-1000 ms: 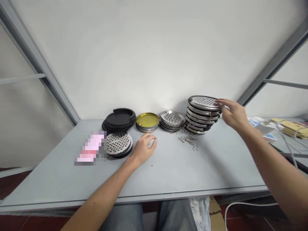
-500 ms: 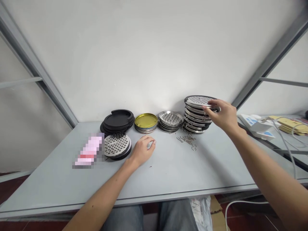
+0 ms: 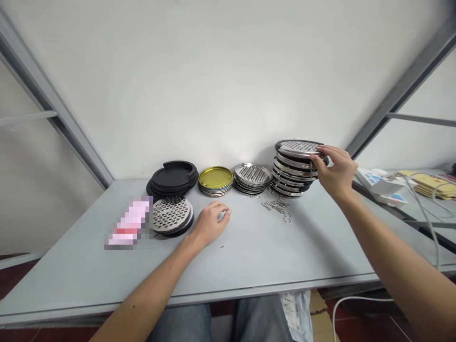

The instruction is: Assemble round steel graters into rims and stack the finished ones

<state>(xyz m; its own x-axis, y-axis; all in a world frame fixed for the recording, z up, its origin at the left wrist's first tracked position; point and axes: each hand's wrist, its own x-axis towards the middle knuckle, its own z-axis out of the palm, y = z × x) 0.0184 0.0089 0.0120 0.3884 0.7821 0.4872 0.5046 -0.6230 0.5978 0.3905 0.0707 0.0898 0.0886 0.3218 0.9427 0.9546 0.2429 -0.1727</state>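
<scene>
1. Black trays [image 3: 174, 176], lids [image 3: 215, 177] and graters [image 3: 252, 175] are stacked by kind along the wall [image 3: 213, 95], apparently so that they are kept sorted within reach.
2. At the right of the row, the tall stack [image 3: 292, 179] is perhaps being steadied: its top disc [image 3: 295, 147] is touched at the rim by the right hand [image 3: 315, 154], thumb and fingers bent around; whether it is clamped cannot be told.
3. The left hand [image 3: 211, 222] is laid on the table [image 3: 249, 261], half curled, fingertips slightly apart, nothing seen held.

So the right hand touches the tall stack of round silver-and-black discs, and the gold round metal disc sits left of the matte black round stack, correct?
No: in the head view the gold disc sits right of the matte black stack. The right hand does touch the tall stack.
</scene>
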